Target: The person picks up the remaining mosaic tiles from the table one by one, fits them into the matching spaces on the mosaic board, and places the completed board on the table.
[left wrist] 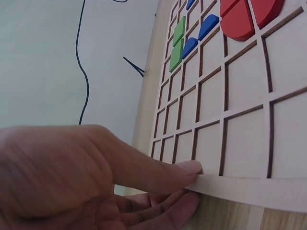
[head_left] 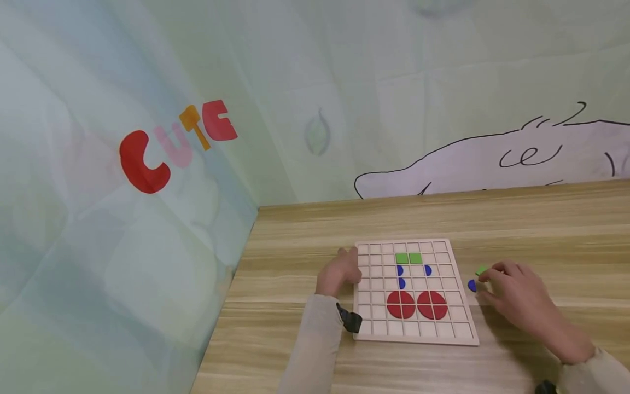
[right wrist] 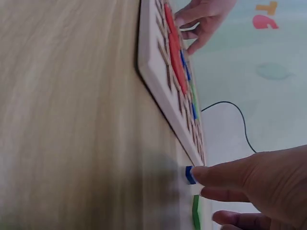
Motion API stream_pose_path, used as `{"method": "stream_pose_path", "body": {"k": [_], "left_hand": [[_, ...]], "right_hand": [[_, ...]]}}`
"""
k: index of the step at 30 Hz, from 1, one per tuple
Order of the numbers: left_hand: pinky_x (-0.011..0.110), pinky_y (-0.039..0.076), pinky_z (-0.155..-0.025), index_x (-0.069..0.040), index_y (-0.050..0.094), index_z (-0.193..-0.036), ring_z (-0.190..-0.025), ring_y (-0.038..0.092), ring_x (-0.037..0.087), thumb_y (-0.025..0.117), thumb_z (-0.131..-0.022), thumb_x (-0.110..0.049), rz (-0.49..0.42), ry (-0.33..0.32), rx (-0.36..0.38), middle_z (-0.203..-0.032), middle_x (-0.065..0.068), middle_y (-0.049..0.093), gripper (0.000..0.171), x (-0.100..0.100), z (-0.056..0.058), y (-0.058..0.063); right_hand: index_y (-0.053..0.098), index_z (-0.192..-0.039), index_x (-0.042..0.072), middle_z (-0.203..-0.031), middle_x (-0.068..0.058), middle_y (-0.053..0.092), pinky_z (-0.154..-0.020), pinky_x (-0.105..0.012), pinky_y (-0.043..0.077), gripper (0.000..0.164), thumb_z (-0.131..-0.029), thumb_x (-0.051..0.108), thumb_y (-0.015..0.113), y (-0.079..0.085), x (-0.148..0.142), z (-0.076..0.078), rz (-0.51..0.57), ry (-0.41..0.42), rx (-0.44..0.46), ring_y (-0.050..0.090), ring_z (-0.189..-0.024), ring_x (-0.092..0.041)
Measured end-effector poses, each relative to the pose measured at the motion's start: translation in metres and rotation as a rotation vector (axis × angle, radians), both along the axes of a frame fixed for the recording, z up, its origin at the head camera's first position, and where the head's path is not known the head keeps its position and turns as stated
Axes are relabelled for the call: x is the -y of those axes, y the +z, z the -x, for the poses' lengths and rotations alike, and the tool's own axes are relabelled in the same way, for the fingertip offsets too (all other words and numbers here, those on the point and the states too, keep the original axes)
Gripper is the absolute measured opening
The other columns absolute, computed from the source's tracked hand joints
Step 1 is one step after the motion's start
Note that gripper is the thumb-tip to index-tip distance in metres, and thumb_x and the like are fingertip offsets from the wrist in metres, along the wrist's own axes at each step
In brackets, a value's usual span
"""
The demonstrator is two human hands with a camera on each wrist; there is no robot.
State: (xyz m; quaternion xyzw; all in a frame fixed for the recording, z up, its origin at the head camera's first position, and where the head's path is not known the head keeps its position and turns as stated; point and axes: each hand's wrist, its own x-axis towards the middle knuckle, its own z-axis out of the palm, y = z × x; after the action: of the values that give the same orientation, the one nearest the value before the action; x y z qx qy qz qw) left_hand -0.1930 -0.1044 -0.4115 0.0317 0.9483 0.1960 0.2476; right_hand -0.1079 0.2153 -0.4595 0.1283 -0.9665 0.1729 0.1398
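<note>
A pale wooden grid board (head_left: 374,328) lies on the table. My left hand (head_left: 339,272) grips its left edge; in the left wrist view the thumb (left wrist: 189,167) presses the rim while the fingers curl beside and below it. Two green squares (head_left: 409,258), several blue half-circles (head_left: 401,283) and red quarter pieces forming two circles (head_left: 401,305) sit in the cells. Off the board's right side, my right hand (head_left: 521,295) hovers low with fingers loosely bent. Its fingertips are right at a loose blue half-circle (right wrist: 190,175) and a green piece (right wrist: 195,211) on the table.
The wood-grain table (head_left: 305,224) meets a printed cloth wall (head_left: 315,82) at the back and another at the left, which carries coloured letters (head_left: 145,164). Dark straps (head_left: 350,318) show at the wrists.
</note>
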Motion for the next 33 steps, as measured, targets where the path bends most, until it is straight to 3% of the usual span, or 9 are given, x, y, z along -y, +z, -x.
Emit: {"method": "stream_pose_path", "body": {"k": [5, 12, 33], "left_hand": [[0.045, 0.036, -0.102, -0.007, 0.023, -0.152, -0.143, 0.023, 0.035, 0.049, -0.093, -0.004, 0.009, -0.009, -0.002, -0.158, 0.024, 0.013, 0.064, 0.0, -0.001, 0.0], [0.047, 0.032, -0.108, -0.007, 0.025, -0.152, -0.143, 0.022, 0.035, 0.05, -0.093, -0.004, 0.004, -0.001, -0.016, -0.157, 0.023, 0.015, 0.064, 0.001, -0.001, 0.0], [0.043, 0.038, -0.094, -0.005, 0.025, -0.151, -0.141, 0.027, 0.033, 0.051, -0.093, -0.004, 0.012, -0.024, -0.025, -0.157, 0.024, 0.016, 0.065, 0.001, -0.001, 0.001]], "right_hand": [[0.063, -0.068, 0.015, -0.093, -0.018, 0.06, -0.082, -0.058, 0.035, 0.02, -0.073, 0.026, 0.079, 0.001, 0.006, 0.005, -0.003, -0.029, 0.013, 0.051, -0.093, -0.042], [0.058, -0.068, 0.011, -0.094, -0.02, 0.058, -0.08, -0.059, 0.033, 0.025, -0.077, 0.028, 0.075, 0.005, 0.016, 0.008, -0.046, -0.079, 0.03, 0.049, -0.095, -0.045], [0.059, -0.064, 0.007, -0.089, -0.02, 0.058, -0.076, -0.054, 0.035, 0.019, -0.074, 0.014, 0.073, 0.005, 0.027, 0.015, -0.088, -0.077, 0.013, 0.049, -0.09, -0.044]]}}
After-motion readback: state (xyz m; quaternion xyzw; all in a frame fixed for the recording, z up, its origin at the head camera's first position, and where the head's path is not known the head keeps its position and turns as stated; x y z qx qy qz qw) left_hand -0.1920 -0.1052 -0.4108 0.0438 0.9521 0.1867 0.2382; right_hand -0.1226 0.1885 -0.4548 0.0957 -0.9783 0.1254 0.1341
